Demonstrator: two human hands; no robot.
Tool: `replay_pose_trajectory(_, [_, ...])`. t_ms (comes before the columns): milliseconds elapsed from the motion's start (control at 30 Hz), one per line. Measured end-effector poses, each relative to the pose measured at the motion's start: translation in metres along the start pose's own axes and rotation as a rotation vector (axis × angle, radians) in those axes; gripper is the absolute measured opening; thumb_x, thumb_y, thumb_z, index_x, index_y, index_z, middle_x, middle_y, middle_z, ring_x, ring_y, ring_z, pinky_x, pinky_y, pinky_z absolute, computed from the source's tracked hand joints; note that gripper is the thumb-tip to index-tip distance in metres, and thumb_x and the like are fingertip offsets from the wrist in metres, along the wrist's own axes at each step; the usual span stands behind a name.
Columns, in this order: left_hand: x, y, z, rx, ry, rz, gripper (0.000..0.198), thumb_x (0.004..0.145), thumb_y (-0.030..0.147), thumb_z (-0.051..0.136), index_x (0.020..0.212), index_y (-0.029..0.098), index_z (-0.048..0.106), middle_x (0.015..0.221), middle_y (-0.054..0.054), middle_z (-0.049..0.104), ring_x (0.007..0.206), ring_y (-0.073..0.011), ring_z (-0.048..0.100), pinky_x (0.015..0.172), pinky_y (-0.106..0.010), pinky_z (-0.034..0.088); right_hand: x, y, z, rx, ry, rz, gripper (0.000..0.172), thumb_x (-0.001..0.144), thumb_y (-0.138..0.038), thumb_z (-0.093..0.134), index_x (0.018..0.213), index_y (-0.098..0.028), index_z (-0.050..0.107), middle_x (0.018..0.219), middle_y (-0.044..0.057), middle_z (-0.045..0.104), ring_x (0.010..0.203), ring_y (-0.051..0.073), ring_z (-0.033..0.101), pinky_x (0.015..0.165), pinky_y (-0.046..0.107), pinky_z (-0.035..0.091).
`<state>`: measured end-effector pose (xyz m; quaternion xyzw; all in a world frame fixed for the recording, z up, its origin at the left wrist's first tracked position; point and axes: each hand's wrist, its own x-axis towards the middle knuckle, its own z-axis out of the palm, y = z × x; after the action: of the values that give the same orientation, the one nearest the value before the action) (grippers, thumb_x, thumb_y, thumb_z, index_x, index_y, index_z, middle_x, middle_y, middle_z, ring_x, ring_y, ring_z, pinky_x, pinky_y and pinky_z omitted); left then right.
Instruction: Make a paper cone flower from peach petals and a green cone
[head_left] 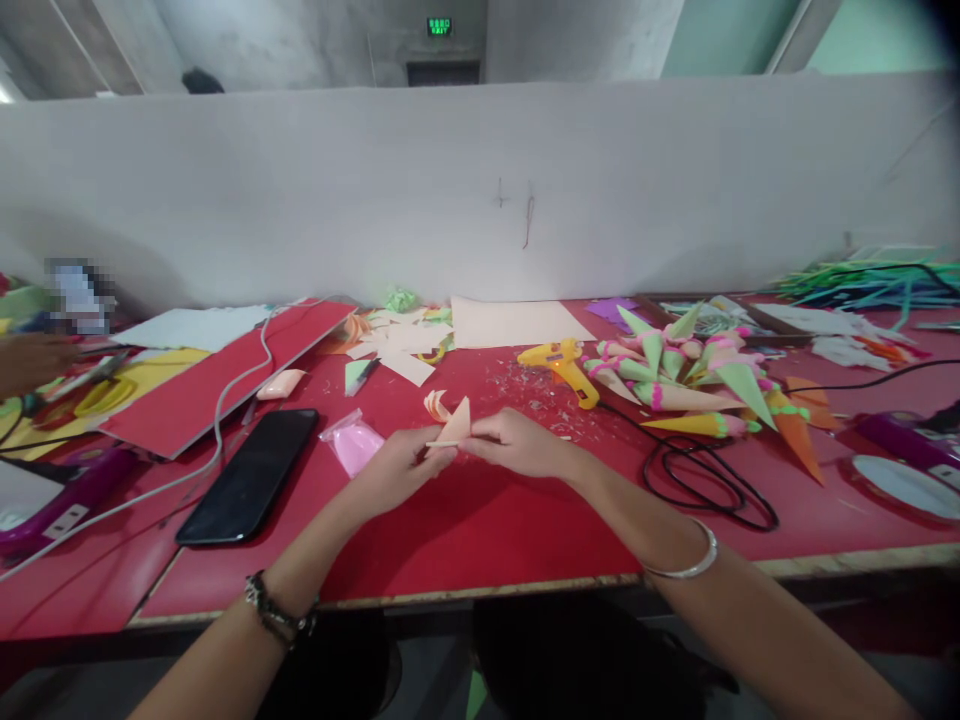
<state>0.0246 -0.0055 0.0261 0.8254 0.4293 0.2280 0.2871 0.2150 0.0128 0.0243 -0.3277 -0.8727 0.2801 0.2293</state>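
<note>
In the head view, my left hand (401,462) and my right hand (517,443) meet over the middle of the red table. Between them is a pointed piece of peach paper (455,424), its tip upward. Both hands pinch it low down, fingers closed. A thin pale edge or strip lies along its base; I cannot tell whether it is a separate piece. Just behind my left hand are curled orange-and-white paper strips (435,404). A pink plastic packet (355,443) lies left of that hand. Beyond my right hand rests a yellow glue gun (564,368).
A black phone (251,480) and a red board (232,385) are at left. Paper cones (675,365) are heaped at right beside a looped black cable (705,490). Peach sheets (517,322) and scraps lie at the back. Another person's hand (34,365) shows far left.
</note>
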Motion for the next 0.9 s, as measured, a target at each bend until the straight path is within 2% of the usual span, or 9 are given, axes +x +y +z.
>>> replay_pose_trajectory(33, [0.0,0.0,-0.001,-0.012,-0.008,0.002,0.029,0.081,0.037,0.037,0.064,0.016,0.048,0.056,0.003,0.046,0.053,-0.0092,0.041,0.051,-0.02,0.031,0.0,0.0,0.0,0.032,-0.017,-0.013,0.037,0.085,-0.038,0.038,0.077,-0.011,0.063,0.055,-0.002,0.047,0.05,0.007,0.038,0.049,0.02,0.028])
replay_pose_trajectory(133, [-0.001,0.0,-0.001,-0.018,0.005,0.01,0.032,0.08,0.04,0.04,0.063,0.014,0.051,0.055,0.003,0.045,0.053,-0.0088,0.04,0.05,-0.02,0.03,-0.001,-0.002,-0.001,0.155,-0.05,-0.016,0.036,0.084,-0.037,0.04,0.084,-0.011,0.064,0.053,-0.003,0.046,0.049,0.007,0.038,0.049,0.019,0.03])
replay_pose_trajectory(267, [0.001,0.002,0.005,-0.026,0.109,0.002,0.036,0.077,0.043,0.044,0.058,0.013,0.053,0.051,0.004,0.042,0.049,-0.0074,0.035,0.046,-0.02,0.024,-0.001,-0.004,0.0,0.283,-0.081,0.012,0.038,0.083,-0.041,0.041,0.085,-0.01,0.063,0.049,-0.004,0.043,0.046,0.006,0.038,0.046,0.018,0.03])
replay_pose_trajectory(367, [0.003,0.007,0.009,-0.076,0.175,-0.031,0.04,0.077,0.043,0.044,0.05,0.014,0.047,0.044,0.004,0.039,0.043,-0.0063,0.034,0.042,-0.02,0.023,-0.002,-0.005,0.0,0.323,-0.052,0.018,0.038,0.081,-0.043,0.043,0.087,-0.011,0.063,0.05,-0.004,0.043,0.046,0.006,0.037,0.045,0.018,0.029])
replay_pose_trajectory(467, [0.003,0.013,0.007,-0.134,0.131,-0.102,0.044,0.076,0.044,0.044,0.043,0.015,0.04,0.037,0.004,0.039,0.036,-0.0061,0.036,0.038,-0.019,0.024,-0.001,-0.006,-0.001,0.38,-0.013,0.014,0.037,0.079,-0.042,0.047,0.095,-0.012,0.06,0.059,-0.002,0.048,0.05,0.006,0.037,0.047,0.019,0.03])
replay_pose_trajectory(567, [0.001,0.016,0.002,-0.177,0.035,-0.171,0.045,0.074,0.045,0.048,0.041,0.015,0.039,0.033,0.004,0.038,0.031,-0.0059,0.037,0.035,-0.018,0.024,-0.001,-0.007,-0.002,0.455,-0.063,0.011,0.035,0.079,-0.041,0.047,0.098,-0.012,0.058,0.062,-0.002,0.049,0.051,0.006,0.037,0.048,0.019,0.031])
replay_pose_trajectory(633, [0.0,0.017,-0.001,-0.195,0.012,-0.186,0.045,0.074,0.045,0.048,0.041,0.015,0.039,0.032,0.005,0.038,0.029,-0.0056,0.037,0.034,-0.017,0.025,0.0,-0.008,-0.002,0.463,-0.077,-0.001,0.031,0.08,-0.039,0.047,0.09,-0.012,0.06,0.059,-0.003,0.048,0.051,0.006,0.038,0.049,0.019,0.031])
replay_pose_trajectory(733, [-0.001,0.017,-0.001,-0.195,0.066,-0.136,0.042,0.075,0.042,0.046,0.044,0.015,0.043,0.033,0.005,0.041,0.03,-0.0054,0.037,0.036,-0.017,0.027,0.001,-0.007,-0.002,0.417,-0.028,0.013,0.032,0.08,-0.039,0.047,0.068,-0.012,0.057,0.053,-0.004,0.045,0.048,0.006,0.039,0.048,0.019,0.031])
replay_pose_trajectory(900, [0.0,0.019,0.008,-0.038,0.303,-0.005,0.042,0.08,0.036,0.038,0.045,0.015,0.041,0.038,0.005,0.039,0.037,-0.0053,0.034,0.041,-0.019,0.025,0.001,-0.01,-0.001,0.358,0.077,0.026,0.041,0.081,-0.039,0.044,0.05,-0.013,0.048,0.046,-0.004,0.043,0.044,0.005,0.038,0.046,0.019,0.03])
